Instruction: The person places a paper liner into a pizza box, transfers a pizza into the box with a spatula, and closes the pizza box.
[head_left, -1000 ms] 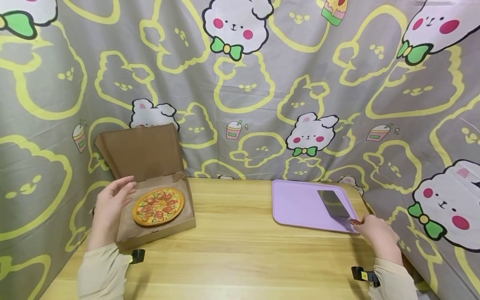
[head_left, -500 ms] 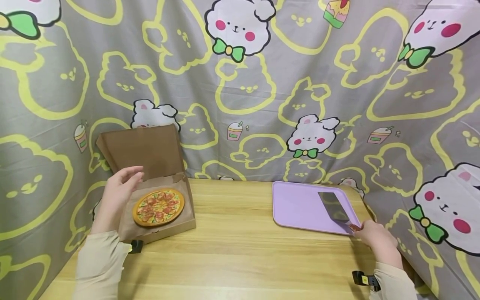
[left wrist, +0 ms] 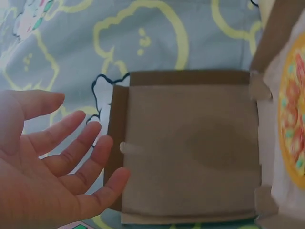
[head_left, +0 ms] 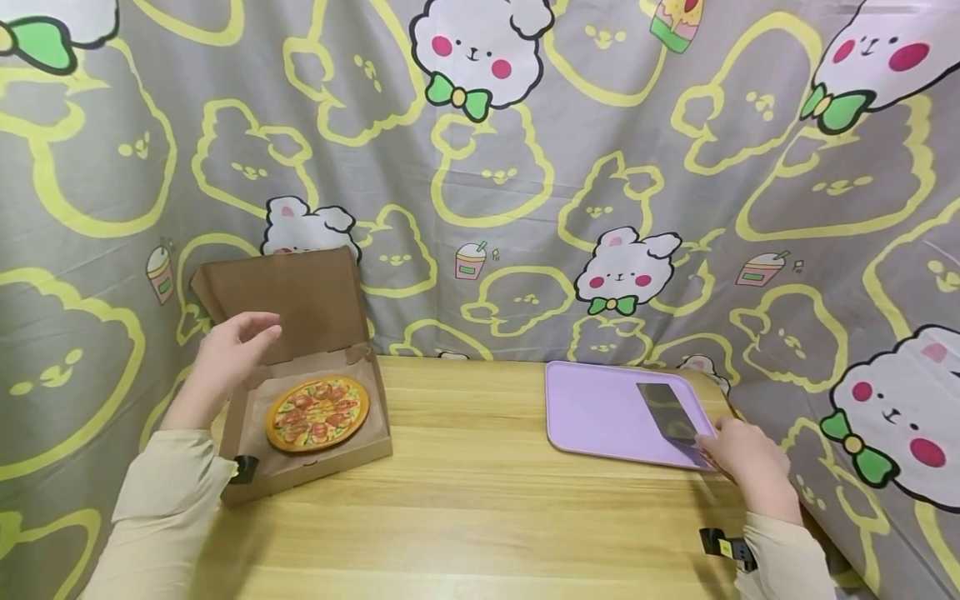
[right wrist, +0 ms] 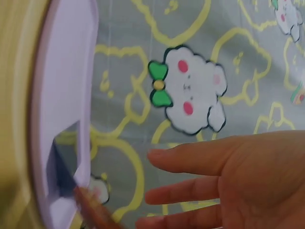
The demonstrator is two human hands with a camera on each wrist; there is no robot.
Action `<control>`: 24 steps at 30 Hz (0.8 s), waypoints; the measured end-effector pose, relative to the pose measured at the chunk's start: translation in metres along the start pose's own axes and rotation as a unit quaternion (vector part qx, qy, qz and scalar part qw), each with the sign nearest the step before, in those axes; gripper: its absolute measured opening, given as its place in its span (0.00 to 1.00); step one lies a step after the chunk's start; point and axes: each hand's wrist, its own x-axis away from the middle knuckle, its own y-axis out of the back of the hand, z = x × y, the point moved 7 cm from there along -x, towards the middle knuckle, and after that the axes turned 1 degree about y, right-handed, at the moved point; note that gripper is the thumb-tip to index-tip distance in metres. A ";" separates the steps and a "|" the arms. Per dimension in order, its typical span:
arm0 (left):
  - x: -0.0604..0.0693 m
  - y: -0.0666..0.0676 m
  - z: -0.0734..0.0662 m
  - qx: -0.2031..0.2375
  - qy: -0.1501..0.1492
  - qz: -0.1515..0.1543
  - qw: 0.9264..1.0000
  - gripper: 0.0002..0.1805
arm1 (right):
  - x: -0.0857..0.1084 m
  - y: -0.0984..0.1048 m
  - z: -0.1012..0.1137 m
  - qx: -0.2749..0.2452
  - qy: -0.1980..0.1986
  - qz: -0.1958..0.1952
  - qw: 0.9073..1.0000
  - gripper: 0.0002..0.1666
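My left hand [head_left: 234, 350] is raised in front of the propped-up lid [left wrist: 190, 148] of a cardboard pizza box [head_left: 348, 458]. Its fingers are apart and loosely bent, with nothing between them. A round pizza [head_left: 317, 414] with an orange-brown crust lies in the box. At the right, a spatula with a flat metal blade [head_left: 666, 410] lies on a lilac tray [head_left: 592, 417]. Its reddish-brown handle [right wrist: 93, 207] extends past the tray's near corner. My right hand [right wrist: 257, 186] hovers by that handle, fingers extended and apart from it. In the head view this hand hides most of the handle.
Both the box and the tray stand on a light wooden table [head_left: 465, 500], box at left, tray at right. A grey curtain [head_left: 495, 317] with cartoon print hangs close behind and along both sides.
My left hand has risen and shifted slightly left toward the lid. My right hand, earlier at the spatula's handle, now has its fingers off it. The spatula's blade stays on the tray.
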 end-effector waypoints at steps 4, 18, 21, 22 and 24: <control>-0.006 0.008 0.001 -0.040 -0.006 0.005 0.999 0.32 | -0.002 0.007 0.022 0.001 0.030 -0.035 0.999 0.32; -0.023 0.031 0.022 -0.110 0.025 -0.001 0.994 0.38 | -0.019 0.025 0.139 0.009 0.141 -0.119 0.983 0.28; -0.026 0.037 0.025 -0.110 0.030 -0.014 0.993 0.40 | -0.026 0.027 0.163 0.005 0.154 -0.119 0.981 0.28; -0.027 0.039 0.027 -0.112 0.031 -0.018 0.993 0.40 | -0.028 0.027 0.171 0.002 0.159 -0.117 0.980 0.28; -0.029 0.041 0.031 -0.115 0.039 -0.020 0.992 0.41 | -0.030 0.026 0.188 -0.003 0.171 -0.114 0.979 0.28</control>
